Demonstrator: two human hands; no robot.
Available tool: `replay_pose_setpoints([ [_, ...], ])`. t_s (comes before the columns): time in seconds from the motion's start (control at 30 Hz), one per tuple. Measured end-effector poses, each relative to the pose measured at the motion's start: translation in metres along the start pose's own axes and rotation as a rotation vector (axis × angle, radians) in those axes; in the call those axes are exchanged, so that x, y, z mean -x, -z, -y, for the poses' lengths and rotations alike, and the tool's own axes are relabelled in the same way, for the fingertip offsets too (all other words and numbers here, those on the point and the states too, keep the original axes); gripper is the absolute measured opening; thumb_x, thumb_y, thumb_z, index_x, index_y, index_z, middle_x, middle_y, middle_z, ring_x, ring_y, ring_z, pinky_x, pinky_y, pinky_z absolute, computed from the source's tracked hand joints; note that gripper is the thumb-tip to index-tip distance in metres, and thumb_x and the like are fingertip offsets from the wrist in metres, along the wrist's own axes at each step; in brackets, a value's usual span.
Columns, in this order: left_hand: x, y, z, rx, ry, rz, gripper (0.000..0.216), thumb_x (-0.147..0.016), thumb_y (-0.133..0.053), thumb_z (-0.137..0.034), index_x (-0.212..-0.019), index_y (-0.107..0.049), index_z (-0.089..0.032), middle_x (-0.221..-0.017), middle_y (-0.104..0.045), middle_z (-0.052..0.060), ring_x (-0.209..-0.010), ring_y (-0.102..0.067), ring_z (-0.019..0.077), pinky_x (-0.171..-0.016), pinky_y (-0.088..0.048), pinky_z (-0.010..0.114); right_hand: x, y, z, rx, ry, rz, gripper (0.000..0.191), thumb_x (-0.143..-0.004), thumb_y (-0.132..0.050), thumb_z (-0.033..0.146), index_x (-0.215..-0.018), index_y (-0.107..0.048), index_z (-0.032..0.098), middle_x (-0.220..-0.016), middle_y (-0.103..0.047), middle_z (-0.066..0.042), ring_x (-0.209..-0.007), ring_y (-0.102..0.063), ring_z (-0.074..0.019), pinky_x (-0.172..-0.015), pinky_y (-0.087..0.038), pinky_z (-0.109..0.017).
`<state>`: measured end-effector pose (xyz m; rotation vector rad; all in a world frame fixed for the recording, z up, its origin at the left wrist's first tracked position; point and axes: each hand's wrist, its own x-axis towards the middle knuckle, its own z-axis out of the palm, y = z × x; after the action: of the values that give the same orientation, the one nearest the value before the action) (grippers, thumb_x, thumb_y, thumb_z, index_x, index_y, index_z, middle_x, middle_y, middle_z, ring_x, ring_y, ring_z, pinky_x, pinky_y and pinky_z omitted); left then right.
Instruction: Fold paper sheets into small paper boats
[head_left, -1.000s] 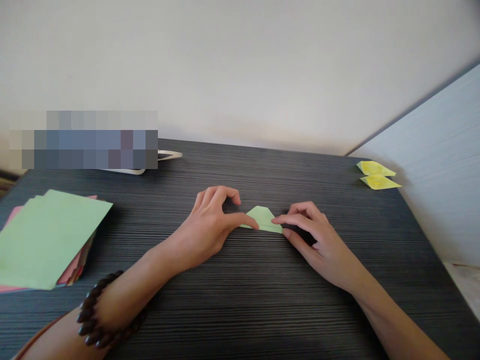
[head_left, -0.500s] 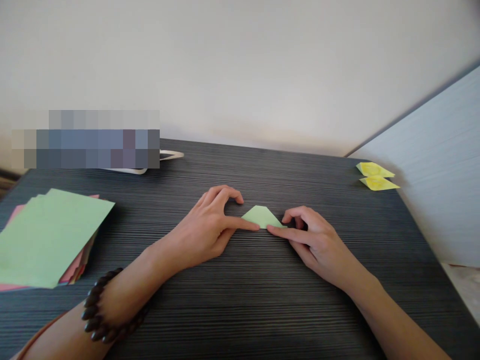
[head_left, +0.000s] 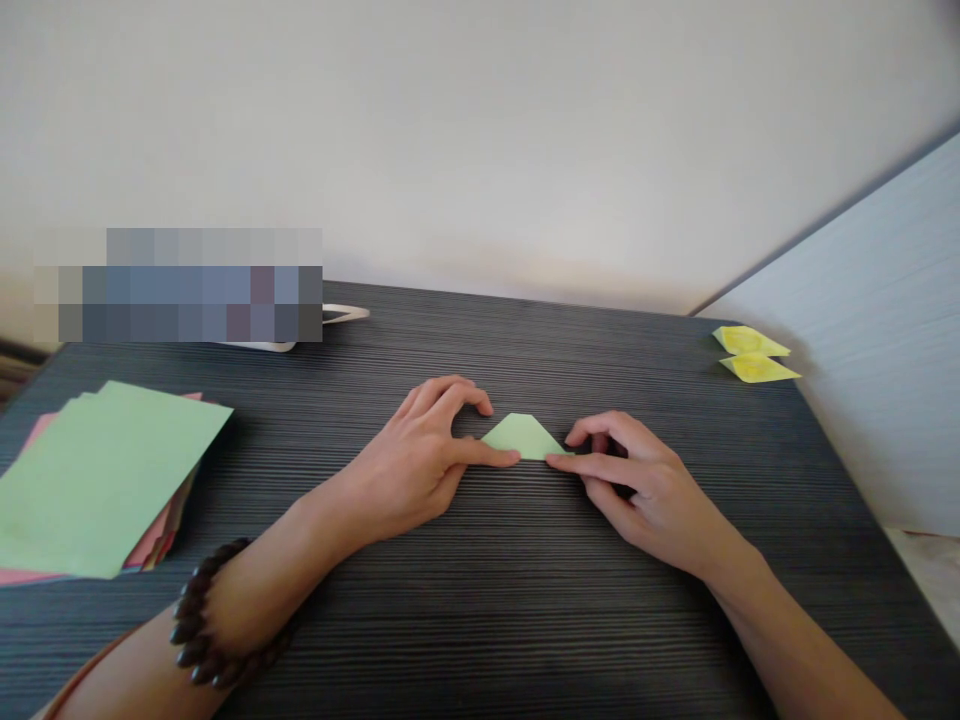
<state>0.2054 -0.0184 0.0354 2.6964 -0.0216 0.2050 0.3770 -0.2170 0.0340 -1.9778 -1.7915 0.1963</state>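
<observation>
Touching the lower edge of a small folded green paper (head_left: 525,437) are the two hands of one person, and this paper lies flat on the dark, striped counter (head_left: 495,610). If we take the paper as the centre of a clock, the left hand (head_left: 420,455) is at nine o'clock. Its thumb lies along the lower edge of the paper, and its other fingers are bent, with a wide gap to the thumb; it has no closed grip. The right hand (head_left: 637,485) is between three and four o'clock. Its index finger reaches the same edge, the thumb is a little apart below it, and the other fingers are curled; this hand also does not pinch the paper. The paper has a flat top at twelve o'clock and sloping sides.

On the left wrist, toward eight o'clock, is a bracelet of dark beads (head_left: 191,625). Far away at nine o'clock lies an uneven stack of coloured sheets (head_left: 112,480), with a green one on top. Between two and three o'clock stand two yellow folded papers (head_left: 757,366), close together. Near ten o'clock, a pixelated object (head_left: 202,295) cannot be recognised.
</observation>
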Motion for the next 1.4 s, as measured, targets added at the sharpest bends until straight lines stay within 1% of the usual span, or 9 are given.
replay_pose_setpoints([
  [0.13, 0.001, -0.006, -0.007, -0.166, -0.135, -0.055, 0.039, -0.087, -0.044, -0.009, -0.119, -0.060, -0.025, -0.120, -0.054, 0.005, -0.127, -0.031, 0.0283, -0.106, -0.032, 0.048, -0.001, -0.008, 0.013, 0.113, 0.052, -0.127, 0.036, -0.081, -0.055, 0.014, -0.115, -0.063, 0.025, -0.109, -0.060, -0.007, -0.097, -0.052, -0.0226, -0.084, -0.045, -0.042],
  [0.2, 0.002, -0.008, -0.009, -0.222, -0.189, -0.051, 0.038, -0.087, -0.044, -0.007, -0.121, -0.057, -0.018, -0.119, -0.058, 0.005, -0.130, -0.030, 0.0288, -0.108, -0.031, 0.047, -0.002, -0.013, 0.017, 0.169, 0.076, -0.121, 0.037, -0.083, -0.053, 0.014, -0.118, -0.061, 0.023, -0.112, -0.062, -0.007, -0.103, -0.052, -0.0236, -0.087, -0.045, -0.042],
  [0.27, 0.002, -0.010, -0.009, -0.235, -0.213, -0.030, 0.039, -0.087, -0.044, -0.006, -0.123, -0.054, -0.016, -0.119, -0.059, 0.004, -0.130, -0.031, 0.0284, -0.107, -0.033, 0.045, -0.002, -0.017, 0.018, 0.197, 0.093, -0.096, 0.037, -0.084, -0.052, 0.013, -0.120, -0.059, 0.021, -0.115, -0.063, -0.006, -0.107, -0.052, -0.0232, -0.089, -0.045, -0.041],
  [0.43, 0.002, -0.011, -0.007, -0.223, -0.206, -0.019, 0.036, -0.089, -0.043, -0.009, -0.123, -0.053, -0.017, -0.122, -0.059, 0.004, -0.122, -0.045, 0.0244, -0.102, -0.040, 0.041, -0.002, -0.019, 0.017, 0.217, 0.087, -0.090, 0.037, -0.085, -0.051, 0.012, -0.120, -0.060, 0.021, -0.115, -0.064, -0.007, -0.110, -0.053, -0.0237, -0.091, -0.045, -0.043],
  [0.63, 0.001, -0.009, -0.007, -0.178, -0.200, -0.070, 0.031, -0.091, -0.041, -0.011, -0.115, -0.058, -0.018, -0.119, -0.063, 0.003, -0.120, -0.051, 0.0222, -0.102, -0.042, 0.040, -0.002, -0.017, 0.016, 0.236, 0.062, -0.132, 0.033, -0.084, -0.049, 0.006, -0.111, -0.065, 0.018, -0.110, -0.066, -0.007, -0.106, -0.057, -0.0214, -0.092, -0.046, -0.039],
  [0.77, 0.001, -0.007, -0.005, -0.128, -0.211, -0.101, 0.029, -0.091, -0.041, -0.010, -0.109, -0.062, -0.017, -0.117, -0.065, 0.003, -0.121, -0.052, 0.0211, -0.102, -0.043, 0.039, 0.000, -0.017, 0.013, 0.252, 0.034, -0.166, 0.033, -0.084, -0.047, 0.004, -0.109, -0.065, 0.018, -0.109, -0.067, -0.006, -0.104, -0.058, -0.0207, -0.092, -0.046, -0.040],
  [0.93, 0.001, -0.005, -0.003, -0.055, -0.232, -0.102, 0.028, -0.088, -0.044, -0.008, -0.105, -0.064, -0.016, -0.115, -0.067, 0.004, -0.120, -0.053, 0.0218, -0.102, -0.045, 0.041, 0.002, -0.018, 0.009, 0.260, 0.020, -0.180, 0.034, -0.085, -0.047, 0.006, -0.109, -0.064, 0.022, -0.109, -0.068, -0.004, -0.104, -0.059, -0.0208, -0.092, -0.045, -0.041],
  [1.23, 0.003, 0.000, 0.014, 0.110, -0.280, 0.007, 0.033, -0.086, -0.043, -0.005, -0.109, -0.065, -0.014, -0.126, -0.060, 0.004, -0.128, -0.045, 0.0190, -0.111, -0.037, 0.037, 0.003, -0.020, 0.007, 0.250, 0.006, -0.190, 0.032, -0.084, -0.049, 0.006, -0.108, -0.064, 0.021, -0.108, -0.068, -0.003, -0.102, -0.058, -0.0198, -0.092, -0.045, -0.040],
  [1.4, 0.004, 0.005, 0.015, 0.171, -0.301, 0.018, 0.033, -0.080, -0.045, -0.002, -0.103, -0.066, -0.013, -0.126, -0.060, 0.006, -0.130, -0.042, 0.0202, -0.112, -0.035, 0.036, -0.001, -0.019, 0.005, 0.136, -0.024, -0.198, 0.029, -0.086, -0.048, 0.009, -0.107, -0.063, 0.022, -0.107, -0.065, -0.004, -0.102, -0.056, -0.0199, -0.092, -0.044, -0.040],
])
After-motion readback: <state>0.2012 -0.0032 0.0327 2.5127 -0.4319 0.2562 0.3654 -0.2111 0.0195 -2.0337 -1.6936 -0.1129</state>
